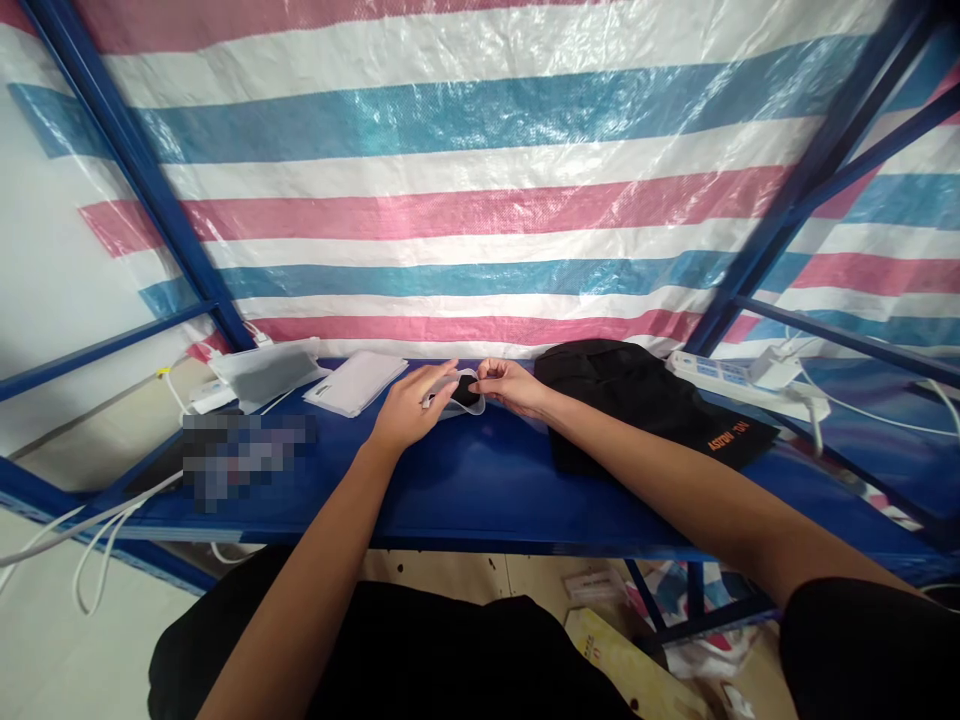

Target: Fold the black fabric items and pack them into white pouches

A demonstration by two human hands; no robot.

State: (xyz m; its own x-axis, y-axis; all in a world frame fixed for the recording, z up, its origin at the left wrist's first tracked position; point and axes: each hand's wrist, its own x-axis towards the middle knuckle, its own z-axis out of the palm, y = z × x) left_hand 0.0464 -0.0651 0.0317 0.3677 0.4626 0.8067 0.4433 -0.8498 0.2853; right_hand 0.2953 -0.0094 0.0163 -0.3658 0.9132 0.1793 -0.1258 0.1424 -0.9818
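Over the middle of the blue shelf (465, 490), my left hand (412, 408) is closed around one side of a small clear plastic bag (452, 409). A small dark object (466, 391) shows in the bag's mouth; its kind is not clear. My right hand (510, 387) pinches at the bag's right edge, with fingertips against the dark object. Whether those fingertips grip the object, the plastic or both cannot be made out. Just right of my right hand lies a folded black cloth (600, 385) with orange lettering. Left of my left hand is a stack of white envelopes or bags (356, 382).
A white power strip (712, 372) with plugs sits at the back right. At the back left stands a grey-white box (270, 372) near white cables (112, 520). Blue metal posts (142, 190) frame a striped plastic sheet (480, 210). A yellow carton (630, 660) lies on the floor.
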